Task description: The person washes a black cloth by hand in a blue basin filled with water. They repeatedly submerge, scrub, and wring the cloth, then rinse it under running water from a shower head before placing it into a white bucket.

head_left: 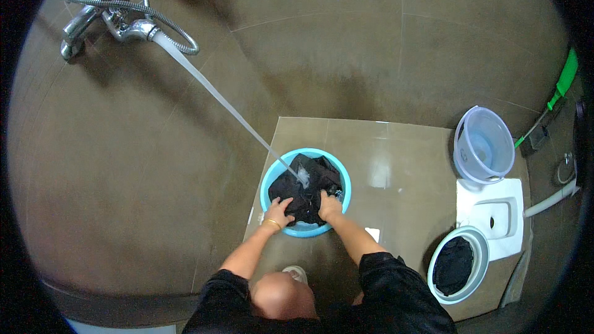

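Observation:
A light blue basin [265, 179] stands on the tiled floor with a soaked black garment [300, 196] bunched inside it. Water from the faucet [151, 32] pours in a long slanting stream [216, 96] onto the cloth. At the basin's near left, my left hand [279, 213] rests on the cloth with its fingers spread. My right hand [330, 206] is at the near right side, its fingers closed on the wet cloth and partly hidden by it. The garment's exact kind cannot be made out.
A pale plastic bucket [467, 154] stands at the right beside a white squat toilet [510, 207]. Nearer, a second basin [482, 260] holds dark cloth [453, 266]. A green-handled brush [564, 74] leans by the right wall. A shower hose [167, 21] loops over the faucet.

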The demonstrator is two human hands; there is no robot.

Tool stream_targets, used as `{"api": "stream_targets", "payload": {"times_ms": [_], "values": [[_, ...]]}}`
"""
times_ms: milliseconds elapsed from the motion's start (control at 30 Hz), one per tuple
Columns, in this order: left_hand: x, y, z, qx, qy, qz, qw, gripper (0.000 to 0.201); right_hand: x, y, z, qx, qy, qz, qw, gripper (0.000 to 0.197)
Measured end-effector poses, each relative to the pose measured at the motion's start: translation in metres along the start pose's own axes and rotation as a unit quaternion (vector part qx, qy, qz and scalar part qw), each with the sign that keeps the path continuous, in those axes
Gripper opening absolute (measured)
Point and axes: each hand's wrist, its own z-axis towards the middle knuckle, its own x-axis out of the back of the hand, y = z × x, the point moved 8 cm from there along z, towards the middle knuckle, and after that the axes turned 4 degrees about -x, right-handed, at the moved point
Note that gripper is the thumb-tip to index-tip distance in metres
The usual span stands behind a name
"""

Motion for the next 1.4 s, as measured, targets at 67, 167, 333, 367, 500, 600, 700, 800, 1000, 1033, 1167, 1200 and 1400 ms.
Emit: {"api": "stream_targets", "payload": {"times_ms": [67, 167, 333, 367, 500, 600, 700, 800, 1000, 1033, 1167, 1200, 1400], "values": [[-0.018, -0.015, -0.001, 0.088, 0.006, 0.072, 0.994, 0.043, 0.002, -0.001, -0.014, 0.029, -0.033, 0.015, 0.999, 0.067], [-0.025, -0.074, 0.016, 0.088, 0.114, -0.104, 0.984, 0.019, 0.027, 0.006, -0.021, 0.151, 0.063, 0.133, 0.978, 0.036], [0.078, -0.094, 0.030, 0.071, 0.196, -0.480, 0.852, 0.017, 0.116, -0.001, -0.032, 0.102, -0.009, 0.386, 0.917, 0.020], [0.111, -0.070, 0.028, 0.039, 0.208, -0.478, 0.852, 0.017, 0.129, -0.002, -0.029, 0.107, 0.001, 0.417, 0.903, 0.020], [0.198, -0.018, 0.015, 0.006, 0.249, -0.556, 0.793, 0.019, 0.160, -0.052, -0.048, 0.132, -0.070, 0.573, 0.806, 0.040], [0.219, 0.010, 0.017, -0.014, 0.221, -0.541, 0.811, 0.021, 0.160, -0.069, -0.048, 0.113, 0.019, 0.014, 0.993, 0.062], [0.219, 0.042, 0.017, -0.045, 0.134, -0.401, 0.905, 0.024, 0.166, -0.090, -0.067, 0.112, -0.030, -0.078, 0.990, 0.056], [0.191, 0.048, 0.021, -0.060, 0.073, -0.376, 0.922, 0.025, 0.191, -0.110, -0.085, 0.224, 0.119, -0.029, 0.967, 0.061], [0.139, 0.058, 0.048, -0.041, 0.035, -0.423, 0.905, 0.026, 0.135, -0.122, -0.095, 0.359, -0.004, 0.182, 0.915, 0.060], [0.137, 0.058, 0.051, -0.043, 0.045, -0.410, 0.910, 0.026, 0.130, -0.117, -0.087, 0.288, 0.017, 0.213, 0.934, 0.051], [0.137, 0.072, 0.042, -0.015, 0.195, -0.222, 0.955, 0.067, 0.135, -0.085, -0.049, 0.193, 0.085, 0.356, 0.910, 0.034], [0.129, 0.076, 0.031, -0.012, 0.217, -0.199, 0.956, 0.090, 0.129, -0.078, -0.037, 0.187, 0.056, 0.429, 0.882, 0.036], [0.130, 0.114, -0.038, -0.021, 0.324, -0.158, 0.933, 0.101, 0.172, -0.107, -0.086, 0.191, 0.060, 0.596, 0.778, 0.043]]}}
